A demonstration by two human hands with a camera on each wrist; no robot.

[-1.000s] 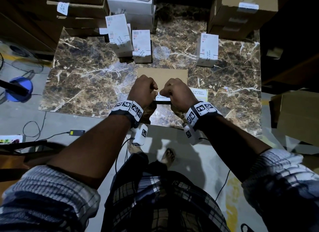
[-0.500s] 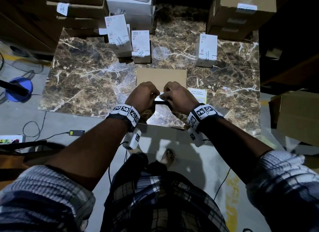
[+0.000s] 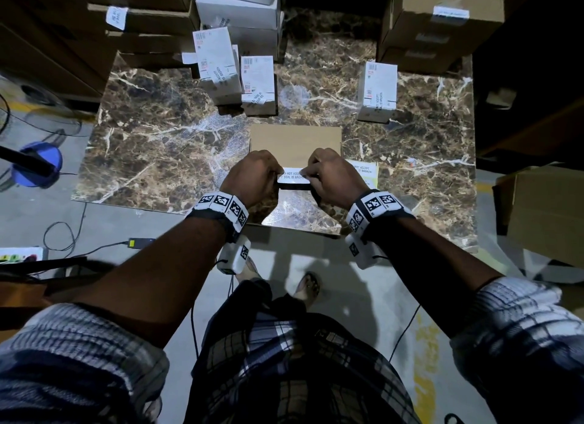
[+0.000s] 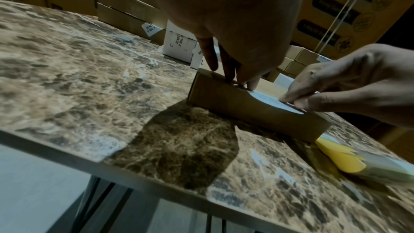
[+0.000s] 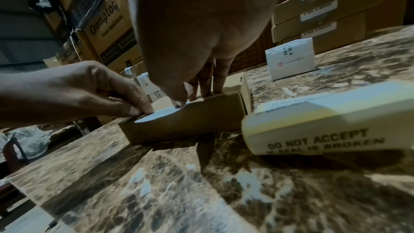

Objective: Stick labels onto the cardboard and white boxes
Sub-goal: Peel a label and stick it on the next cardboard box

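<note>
Near the front edge of the marble table (image 3: pixel 164 145), a flat cardboard box (image 3: pixel 295 139) lies with its long axis running left to right across the person's body. A white label (image 3: pixel 292 178) sits along the box's near top edge, lengthwise with that axis, half its width overhanging the near side. The left hand (image 3: pixel 252 174) presses the label's left end and the right hand (image 3: pixel 335 177) its right end; both are equally near, each with fingers bent and fingertips bearing down on the label, thumbs at the near edge. The coming move, judged from this, is to fold the overhang down over the near side face, so the relation that matters is that the free strip lies toward the person, below the fingertips.

The head view gives the layout: labelled white boxes (image 3: pixel 257 82) stand farther back, another white box (image 3: pixel 377 90) to the right, and a sheet of labels (image 3: pixel 363 171) just right of the cardboard box. The left wrist view shows what the head view hides: the left fingers (image 4: pixel 251 84) on the top edge and the label curving over the corner. The right wrist view shows the right thumb tip (image 5: pixel 179 102) on the label and the printed words on the sheet of labels.
</note>
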